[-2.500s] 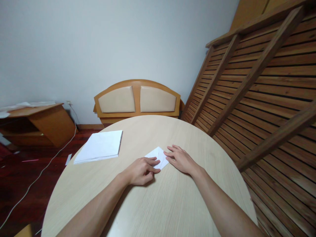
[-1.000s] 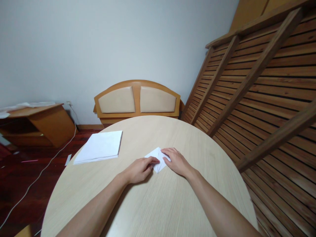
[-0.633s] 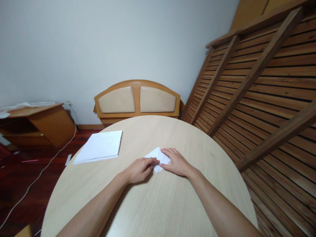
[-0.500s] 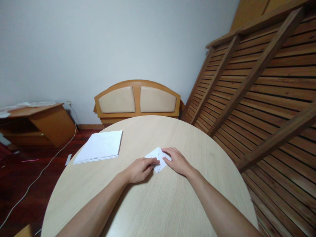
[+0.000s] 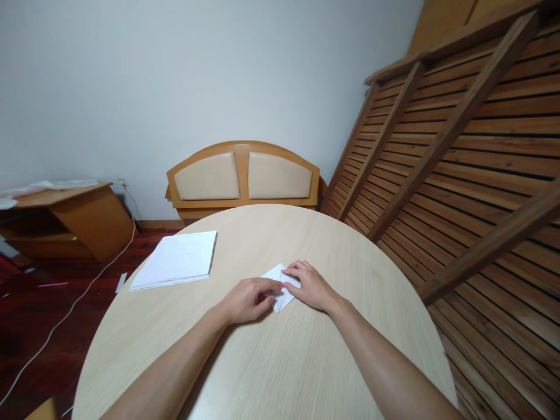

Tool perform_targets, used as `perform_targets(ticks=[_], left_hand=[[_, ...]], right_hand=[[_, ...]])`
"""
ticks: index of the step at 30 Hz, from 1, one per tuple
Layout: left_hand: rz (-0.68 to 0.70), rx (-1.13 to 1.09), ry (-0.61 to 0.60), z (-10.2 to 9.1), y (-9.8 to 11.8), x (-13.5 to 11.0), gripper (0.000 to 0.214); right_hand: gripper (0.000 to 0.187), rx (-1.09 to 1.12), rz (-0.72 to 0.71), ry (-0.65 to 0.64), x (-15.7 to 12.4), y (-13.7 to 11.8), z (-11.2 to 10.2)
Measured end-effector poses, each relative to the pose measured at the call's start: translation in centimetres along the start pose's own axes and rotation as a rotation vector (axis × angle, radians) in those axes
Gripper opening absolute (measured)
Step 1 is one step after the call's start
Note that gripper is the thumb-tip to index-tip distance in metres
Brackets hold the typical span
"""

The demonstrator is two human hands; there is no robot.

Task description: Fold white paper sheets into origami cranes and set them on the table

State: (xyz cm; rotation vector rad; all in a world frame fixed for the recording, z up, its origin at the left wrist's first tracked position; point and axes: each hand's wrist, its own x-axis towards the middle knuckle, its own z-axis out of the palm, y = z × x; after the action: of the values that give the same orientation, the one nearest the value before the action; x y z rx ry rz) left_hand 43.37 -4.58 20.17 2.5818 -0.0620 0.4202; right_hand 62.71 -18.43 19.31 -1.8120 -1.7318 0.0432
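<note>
A small folded piece of white paper (image 5: 284, 299), diamond-shaped with crease lines showing, lies on the round pale wooden table (image 5: 280, 361). My left hand (image 5: 251, 298) is at its left side, index finger over the paper and thumb by its lower left edge, the fingers curled around that edge. From the right, my right hand (image 5: 310, 286) rests on the paper with its fingers stretched out and its thumb pressed on the surface near the middle. Both hands cover parts of the folded paper.
A stack of white paper sheets (image 5: 175, 259) lies at the table's left edge. Behind the table stands a padded headboard (image 5: 242, 175). Wooden slats (image 5: 437, 169) lean along the right. A low cabinet (image 5: 91, 221) and a white cable (image 5: 72, 306) are on the left.
The folded paper has shifted slightly toward me and to the left. My right fingers have moved a little left over it, and my left thumb is farther from the index finger.
</note>
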Motion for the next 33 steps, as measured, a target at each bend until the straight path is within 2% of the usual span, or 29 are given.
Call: perform_targets(ticks=[3,5,11,23,33], left_hand=[[-0.037,0.036,0.122,0.0,-0.3,0.0,0.039],[-0.063,0.043,0.145,0.1,-0.6,-0.1,0.044],[-0.187,0.022,0.102,0.5,-1.2,-0.1,0.044],[-0.277,-0.021,0.109,-0.2,-0.2,0.1,0.032],[-0.301,0.033,0.114,-0.5,-0.1,0.0,0.024]], right_hand=[[0.031,0.028,-0.037,-0.064,-0.2,-0.6,-0.5],[0.034,0.044,-0.046,-0.085,-0.2,-0.8,-0.7],[0.032,0.105,-0.017,-0.070,-0.3,-0.9,-0.9],[0.017,0.145,0.089,-0.035,-0.3,-1.5,-1.2],[0.021,0.142,0.052,-0.066,-0.5,-1.0,-1.4]])
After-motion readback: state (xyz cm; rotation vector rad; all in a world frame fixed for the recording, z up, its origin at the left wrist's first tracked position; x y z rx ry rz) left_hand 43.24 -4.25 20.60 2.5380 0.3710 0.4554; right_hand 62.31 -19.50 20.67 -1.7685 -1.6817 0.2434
